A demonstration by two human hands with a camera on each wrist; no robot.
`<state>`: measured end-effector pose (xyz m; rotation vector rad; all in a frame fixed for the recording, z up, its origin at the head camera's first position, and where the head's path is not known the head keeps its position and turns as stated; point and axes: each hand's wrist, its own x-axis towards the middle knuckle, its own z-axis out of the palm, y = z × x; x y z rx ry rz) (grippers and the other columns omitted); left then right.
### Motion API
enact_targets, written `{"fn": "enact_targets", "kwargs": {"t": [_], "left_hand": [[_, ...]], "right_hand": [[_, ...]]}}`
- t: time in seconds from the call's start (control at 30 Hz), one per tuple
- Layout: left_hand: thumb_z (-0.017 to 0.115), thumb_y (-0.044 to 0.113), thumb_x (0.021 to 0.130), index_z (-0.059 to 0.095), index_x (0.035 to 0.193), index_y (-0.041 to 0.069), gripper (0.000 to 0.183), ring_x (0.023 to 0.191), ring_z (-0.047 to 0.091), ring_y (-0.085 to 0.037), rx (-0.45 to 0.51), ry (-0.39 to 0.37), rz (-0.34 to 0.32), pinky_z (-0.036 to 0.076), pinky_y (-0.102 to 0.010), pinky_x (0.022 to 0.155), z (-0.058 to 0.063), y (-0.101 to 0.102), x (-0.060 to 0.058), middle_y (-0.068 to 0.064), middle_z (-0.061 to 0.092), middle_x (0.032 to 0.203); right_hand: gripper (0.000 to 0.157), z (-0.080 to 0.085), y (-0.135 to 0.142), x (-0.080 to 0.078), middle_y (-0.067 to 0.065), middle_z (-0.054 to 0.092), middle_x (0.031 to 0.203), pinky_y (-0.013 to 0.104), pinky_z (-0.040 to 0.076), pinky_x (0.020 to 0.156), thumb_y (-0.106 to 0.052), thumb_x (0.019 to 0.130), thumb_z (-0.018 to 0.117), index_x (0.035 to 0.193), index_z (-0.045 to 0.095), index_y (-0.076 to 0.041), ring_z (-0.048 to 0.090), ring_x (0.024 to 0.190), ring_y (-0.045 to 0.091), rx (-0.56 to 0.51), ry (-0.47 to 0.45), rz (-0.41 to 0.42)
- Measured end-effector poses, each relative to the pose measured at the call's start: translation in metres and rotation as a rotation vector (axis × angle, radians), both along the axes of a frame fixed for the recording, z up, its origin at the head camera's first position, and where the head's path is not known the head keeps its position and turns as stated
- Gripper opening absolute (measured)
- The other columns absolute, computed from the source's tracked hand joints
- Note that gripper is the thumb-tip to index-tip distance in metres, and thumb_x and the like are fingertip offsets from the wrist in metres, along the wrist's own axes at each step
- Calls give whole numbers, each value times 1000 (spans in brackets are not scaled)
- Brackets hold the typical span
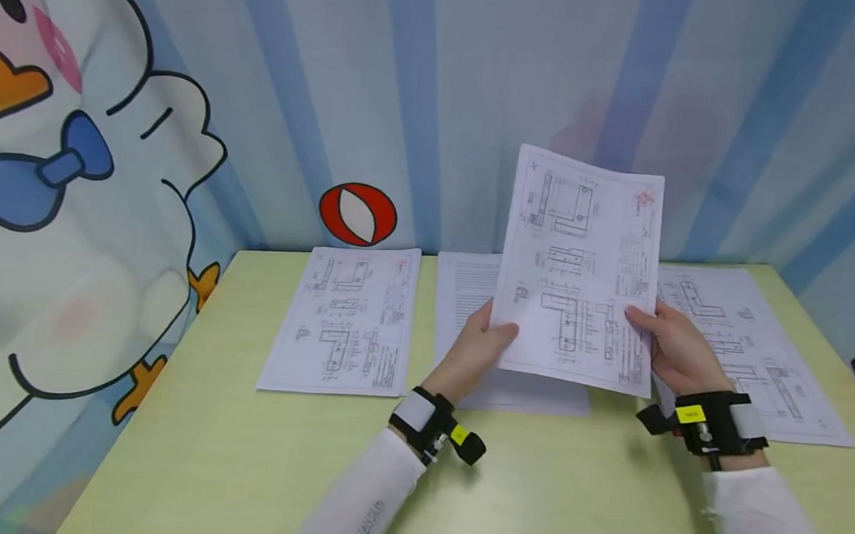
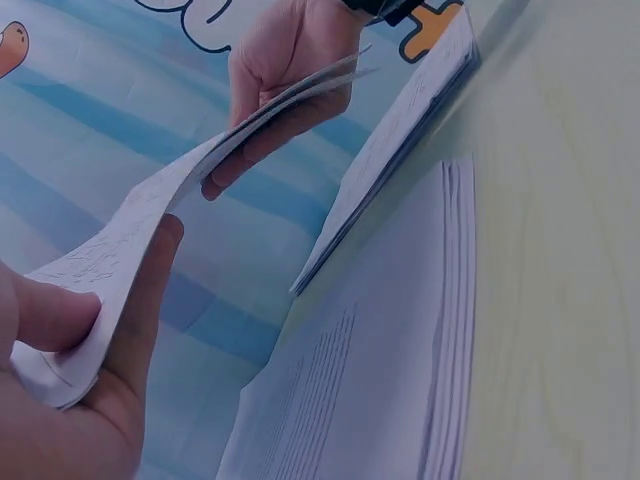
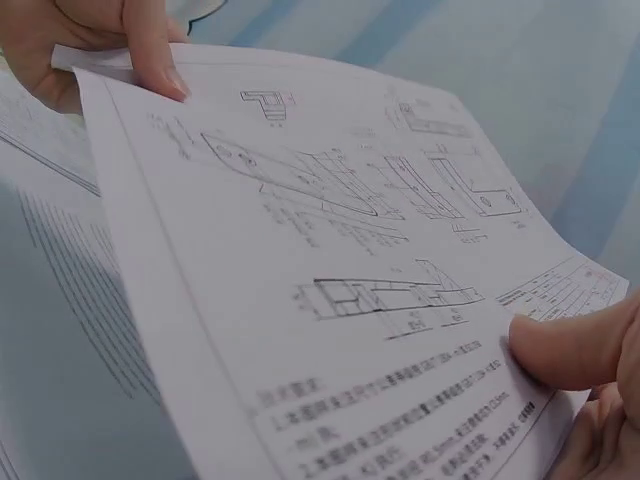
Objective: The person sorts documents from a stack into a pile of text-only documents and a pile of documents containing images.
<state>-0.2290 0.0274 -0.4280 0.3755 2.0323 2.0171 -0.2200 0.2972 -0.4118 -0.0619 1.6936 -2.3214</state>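
Observation:
Both hands hold up printed drawing sheets [image 1: 582, 268] above the table, tilted toward the head camera. At the lower left edge my left hand [image 1: 470, 347] pinches the paper, thumb on the printed face and fingers behind. My right hand [image 1: 680, 348] grips the right edge the same way, its thumb [image 3: 570, 350] over the print. In the left wrist view the held paper [image 2: 150, 220] bends and shows more than one layer at its far end. Below lies a stack of lined pages [image 1: 463, 285], partly hidden by the held sheets.
On the left of the pale yellow table [image 1: 188, 448] lies a stack of drawings [image 1: 343, 319]. Another drawing stack [image 1: 767, 361] lies at the right, partly behind the right hand. A striped cartoon curtain [image 1: 482, 99] hangs along the table's back edge.

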Motion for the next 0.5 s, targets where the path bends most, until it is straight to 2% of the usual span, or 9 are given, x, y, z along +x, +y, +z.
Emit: {"fn": "enact_targets", "kwargs": {"t": [0.13, 0.3, 0.4, 0.5], "left_hand": [[45, 15, 93, 44, 129, 35, 41, 111, 48, -10, -60, 32, 44, 36, -41, 98, 3, -29, 0, 8, 53, 124], [46, 20, 94, 43, 130, 35, 39, 111, 49, -10, -119, 54, 80, 36, -41, 98, 9, -69, 3, 8, 54, 124], [48, 22, 94, 46, 127, 32, 34, 102, 55, -15, -153, 61, 119, 44, -39, 88, 14, -94, 6, 3, 59, 116], [49, 24, 94, 49, 122, 29, 29, 90, 60, -19, -199, 45, 189, 49, -36, 74, 18, -117, 8, -3, 63, 107]], "right_hand": [[50, 4, -26, 0, -5, 57, 119, 28, 48, 81, -21, 97, 43, 143, 25, -16, 56, 106, 15, 58, 41, 18], [49, 4, -62, -3, 3, 53, 122, 28, 49, 79, -20, 97, 43, 142, 27, -12, 56, 105, 18, 79, 64, 19], [47, 3, -84, -7, 7, 55, 119, 29, 51, 76, -22, 96, 45, 139, 31, -9, 58, 102, 20, 111, 81, 6], [46, 2, -103, -10, 9, 57, 116, 30, 52, 74, -23, 95, 48, 136, 36, -7, 60, 99, 23, 138, 92, -15]]}}
